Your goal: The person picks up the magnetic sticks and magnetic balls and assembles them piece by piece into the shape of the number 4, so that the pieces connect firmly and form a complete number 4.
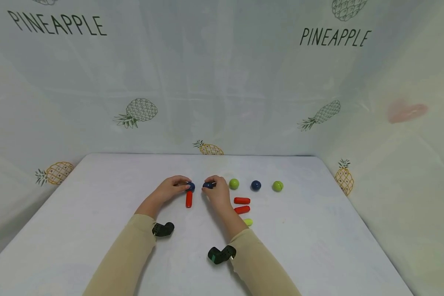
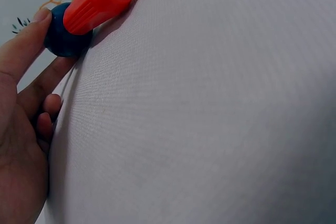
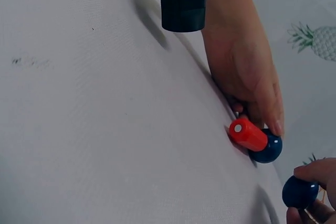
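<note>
A dark blue ball [image 1: 190, 187] touches the end of a red rod [image 1: 189, 200] lying on the table. My left hand [image 1: 172, 188] pinches that ball between thumb and fingers; the left wrist view shows the ball [image 2: 64, 31] against the red rod [image 2: 100, 3] and the left hand [image 2: 23, 114] around its side. Just to the right, my right hand [image 1: 219, 193] holds a second blue ball [image 1: 208, 185] by thumb and fingers. In the right wrist view this ball [image 3: 299, 192] sits in the right hand's fingertips [image 3: 318, 171], apart from the red rod [image 3: 249, 135].
Right of my right hand lie a green ball [image 1: 234, 183], another blue ball [image 1: 256, 185] and a second green ball [image 1: 278, 186]. Nearer are two red rods [image 1: 242, 200] and a yellow-green rod [image 1: 248, 222], partly behind the right arm. A printed curtain [image 1: 222, 82] hangs behind the white table [image 1: 311, 246].
</note>
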